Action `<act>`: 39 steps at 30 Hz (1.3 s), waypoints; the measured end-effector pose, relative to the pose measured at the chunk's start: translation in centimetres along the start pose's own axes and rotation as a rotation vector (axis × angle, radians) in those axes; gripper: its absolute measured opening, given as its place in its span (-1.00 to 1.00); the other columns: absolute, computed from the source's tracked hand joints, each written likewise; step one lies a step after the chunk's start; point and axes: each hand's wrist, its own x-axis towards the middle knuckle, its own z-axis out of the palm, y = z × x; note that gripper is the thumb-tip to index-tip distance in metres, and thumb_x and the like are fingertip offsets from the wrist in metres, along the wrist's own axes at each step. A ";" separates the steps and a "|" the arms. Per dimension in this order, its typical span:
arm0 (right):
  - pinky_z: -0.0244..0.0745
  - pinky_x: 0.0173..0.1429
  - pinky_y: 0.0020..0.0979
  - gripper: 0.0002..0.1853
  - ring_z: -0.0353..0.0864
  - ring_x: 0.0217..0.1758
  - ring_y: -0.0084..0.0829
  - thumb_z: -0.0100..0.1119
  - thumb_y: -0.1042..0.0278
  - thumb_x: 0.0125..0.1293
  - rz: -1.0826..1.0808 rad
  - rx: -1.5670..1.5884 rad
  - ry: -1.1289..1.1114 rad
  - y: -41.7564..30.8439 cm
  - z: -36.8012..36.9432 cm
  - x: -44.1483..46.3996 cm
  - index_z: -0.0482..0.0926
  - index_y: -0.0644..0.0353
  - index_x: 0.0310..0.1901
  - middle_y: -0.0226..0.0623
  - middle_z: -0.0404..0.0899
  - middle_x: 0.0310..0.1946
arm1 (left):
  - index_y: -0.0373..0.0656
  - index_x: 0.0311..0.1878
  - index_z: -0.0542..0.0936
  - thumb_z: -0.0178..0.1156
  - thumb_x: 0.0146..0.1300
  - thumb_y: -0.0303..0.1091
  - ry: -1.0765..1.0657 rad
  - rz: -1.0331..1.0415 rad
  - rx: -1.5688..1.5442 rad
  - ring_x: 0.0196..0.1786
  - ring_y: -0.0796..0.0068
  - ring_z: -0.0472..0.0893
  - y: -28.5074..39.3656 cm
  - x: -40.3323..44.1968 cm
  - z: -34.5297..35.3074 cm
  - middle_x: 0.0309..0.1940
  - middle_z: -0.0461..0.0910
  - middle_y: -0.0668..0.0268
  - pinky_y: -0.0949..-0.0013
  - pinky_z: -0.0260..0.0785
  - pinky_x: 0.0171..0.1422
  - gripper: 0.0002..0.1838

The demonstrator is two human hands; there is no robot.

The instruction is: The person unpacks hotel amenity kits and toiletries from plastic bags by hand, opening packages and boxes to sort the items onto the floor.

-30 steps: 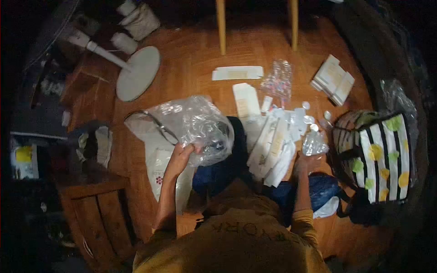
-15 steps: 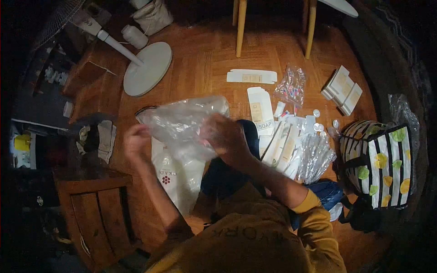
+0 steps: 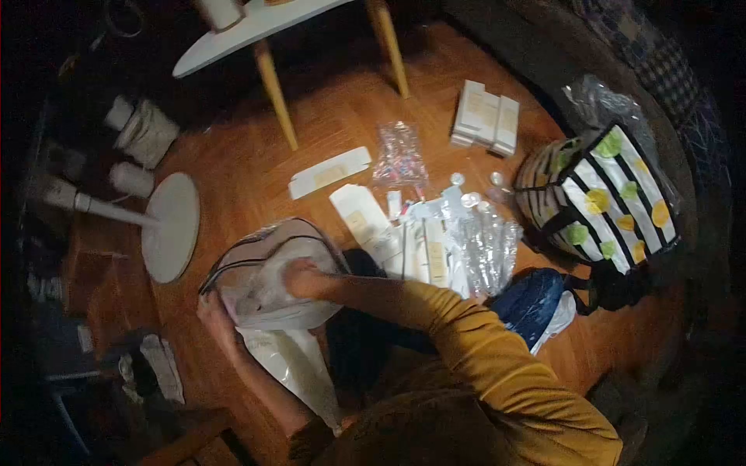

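So the left hand (image 3: 214, 312) is curled closed on the left edge of a clear, floppy plastic bag with dark edging (image 3: 268, 307), pretty much pinching the rim. The right hand (image 3: 303, 279) is down in the bag's open mouth, back of the hand showing. Its fingers are hidden in there, so I can't tell if they're open or gripping something.

Arm-wise, the left forearm (image 3: 260, 380) angles up and out to the left from the body, while the right arm in a rumpled mustard sleeve (image 3: 482, 334) reaches right across the front, forearm nearly level. The bag sits left of the person's legs, above a glossy whitish plastic bag (image 3: 291, 369).

Just right of the bag there's a flattened white cardboard box with a tan panel (image 3: 360, 213), running into a messy pile of white cardboard pieces (image 3: 427, 248), with long clear plastic sleeves (image 3: 489, 245) beside it, near a knee in blue denim (image 3: 528, 303). Beyond those: a clear packet of small pink and blue bits (image 3: 399, 155), then a stack of white boxes (image 3: 486, 116).

Furthest right is a black-and-white striped bag with green and yellow fruit shapes (image 3: 614, 202); off left, a round white stand base (image 3: 172, 229). All on brown wooden flooring (image 3: 225, 171).
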 end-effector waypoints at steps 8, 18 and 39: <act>0.38 -0.30 -0.24 -0.82 0.48 -0.31 -0.20 0.03 0.34 0.00 0.627 0.496 0.742 25.0 -15.3 -21.7 0.51 0.22 -0.36 -0.08 0.47 -0.39 | -0.26 0.09 0.32 -0.09 0.22 -0.17 0.198 -0.262 -0.563 0.11 0.24 0.33 3.9 0.3 2.8 0.07 0.31 0.15 0.19 0.23 0.14 -0.55; 0.38 -0.25 -0.49 -0.83 0.47 -0.33 -0.48 0.08 0.47 0.13 1.045 0.518 0.978 34.1 -1.6 -39.5 0.52 0.30 -0.23 -0.27 0.51 -0.40 | -0.22 0.20 0.22 0.16 0.12 -0.17 0.796 0.284 0.356 0.05 0.22 0.33 7.4 -2.2 5.1 0.00 0.32 0.09 0.18 0.12 0.20 -0.38; 0.38 0.06 -0.21 -0.57 0.40 0.04 -0.20 -0.10 0.05 0.28 0.120 2.725 1.121 20.0 -7.6 -32.1 0.29 0.10 0.09 -0.18 0.36 0.05 | -0.29 -0.35 0.58 0.15 0.00 -0.41 -0.891 0.698 -0.054 -0.21 0.19 0.53 11.9 -10.4 37.1 -0.35 0.54 0.14 0.37 0.34 -0.11 -0.83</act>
